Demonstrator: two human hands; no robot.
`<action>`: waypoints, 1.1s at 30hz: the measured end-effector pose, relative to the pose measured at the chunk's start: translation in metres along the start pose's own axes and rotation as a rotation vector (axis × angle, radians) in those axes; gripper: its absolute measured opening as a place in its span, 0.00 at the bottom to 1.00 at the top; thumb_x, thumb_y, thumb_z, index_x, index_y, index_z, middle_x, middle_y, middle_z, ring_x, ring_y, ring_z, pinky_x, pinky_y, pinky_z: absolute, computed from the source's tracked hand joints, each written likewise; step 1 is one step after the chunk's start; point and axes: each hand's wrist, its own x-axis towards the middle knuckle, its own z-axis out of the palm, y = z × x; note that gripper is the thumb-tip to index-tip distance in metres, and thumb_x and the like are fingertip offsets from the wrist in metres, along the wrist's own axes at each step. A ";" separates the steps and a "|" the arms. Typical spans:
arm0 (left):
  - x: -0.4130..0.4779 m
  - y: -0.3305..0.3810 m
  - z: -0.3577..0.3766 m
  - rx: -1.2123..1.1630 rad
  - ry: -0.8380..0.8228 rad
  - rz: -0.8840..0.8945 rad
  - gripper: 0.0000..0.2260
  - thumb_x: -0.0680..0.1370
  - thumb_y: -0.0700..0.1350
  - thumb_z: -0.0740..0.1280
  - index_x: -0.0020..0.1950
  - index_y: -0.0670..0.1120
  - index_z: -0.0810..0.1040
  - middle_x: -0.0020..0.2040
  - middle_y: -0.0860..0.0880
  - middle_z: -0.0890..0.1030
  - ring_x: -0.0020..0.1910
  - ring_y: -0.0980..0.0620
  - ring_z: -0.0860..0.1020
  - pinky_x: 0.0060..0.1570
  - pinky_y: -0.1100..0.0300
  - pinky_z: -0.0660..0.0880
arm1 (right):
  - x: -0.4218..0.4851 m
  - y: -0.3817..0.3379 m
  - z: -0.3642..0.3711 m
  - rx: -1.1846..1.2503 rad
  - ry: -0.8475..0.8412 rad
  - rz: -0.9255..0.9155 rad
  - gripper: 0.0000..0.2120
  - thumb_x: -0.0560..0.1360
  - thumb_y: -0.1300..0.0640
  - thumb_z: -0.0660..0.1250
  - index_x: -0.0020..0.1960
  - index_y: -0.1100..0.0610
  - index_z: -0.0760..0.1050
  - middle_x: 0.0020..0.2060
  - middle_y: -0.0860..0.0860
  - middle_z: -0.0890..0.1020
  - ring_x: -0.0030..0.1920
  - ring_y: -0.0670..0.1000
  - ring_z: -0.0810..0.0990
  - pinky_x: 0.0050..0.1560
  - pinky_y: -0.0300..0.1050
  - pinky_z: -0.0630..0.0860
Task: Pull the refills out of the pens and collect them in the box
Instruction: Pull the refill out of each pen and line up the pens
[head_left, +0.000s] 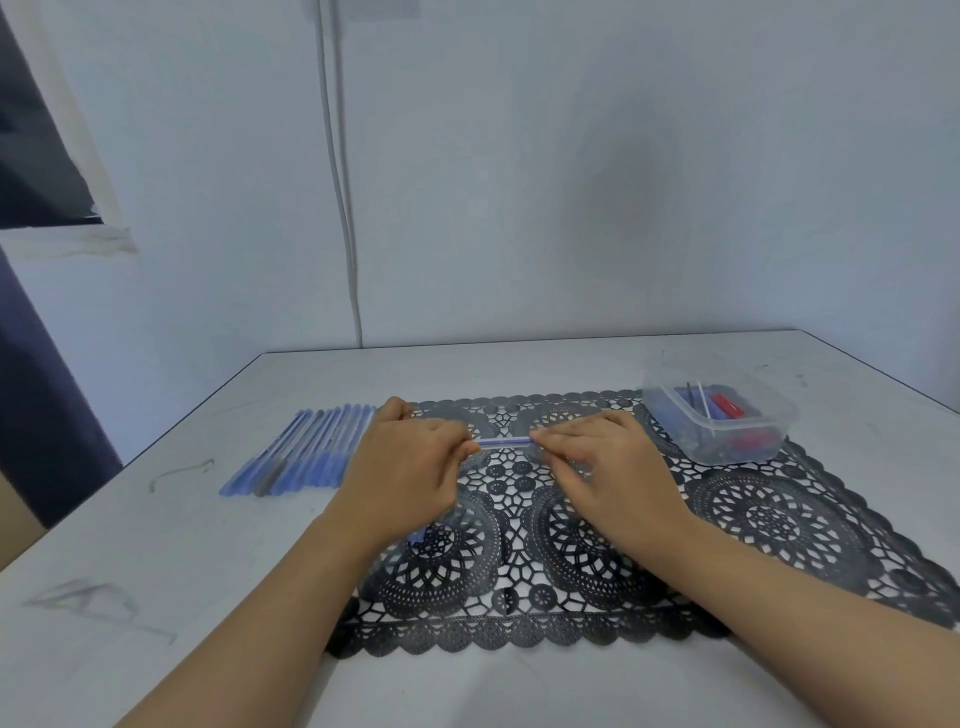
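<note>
Over the middle of the black lace mat, both my hands hold one blue pen level between them. My left hand grips its left end with curled fingers, and my right hand pinches its right end. Only a short stretch of the pen shows between the fingers. A row of several blue pens lies on the table to the left of my left hand. At the right back stands a clear plastic box holding thin refills and red and blue pieces.
The white table ends at a pale wall behind, where a white cable hangs down. A small blue piece lies on the mat under my left wrist. Pencil marks stain the table at the left.
</note>
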 end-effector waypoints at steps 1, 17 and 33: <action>0.000 0.001 -0.001 -0.011 -0.001 0.011 0.15 0.77 0.51 0.54 0.36 0.51 0.76 0.26 0.56 0.74 0.23 0.58 0.61 0.42 0.59 0.61 | 0.000 0.000 -0.001 0.005 0.020 0.001 0.08 0.71 0.55 0.68 0.50 0.53 0.82 0.41 0.46 0.85 0.41 0.45 0.81 0.53 0.45 0.70; 0.002 0.003 -0.008 -0.015 -0.004 0.095 0.15 0.77 0.50 0.55 0.36 0.49 0.77 0.25 0.56 0.74 0.23 0.56 0.61 0.40 0.60 0.61 | 0.000 0.003 0.005 0.070 -0.125 0.121 0.18 0.73 0.58 0.68 0.63 0.54 0.75 0.58 0.50 0.78 0.62 0.50 0.72 0.65 0.48 0.64; 0.001 -0.001 -0.008 -0.003 -0.019 0.049 0.15 0.77 0.50 0.55 0.37 0.49 0.77 0.27 0.56 0.75 0.23 0.55 0.63 0.40 0.59 0.62 | -0.001 -0.002 0.001 0.087 0.045 0.037 0.12 0.70 0.53 0.68 0.51 0.54 0.82 0.41 0.49 0.84 0.43 0.48 0.79 0.51 0.48 0.72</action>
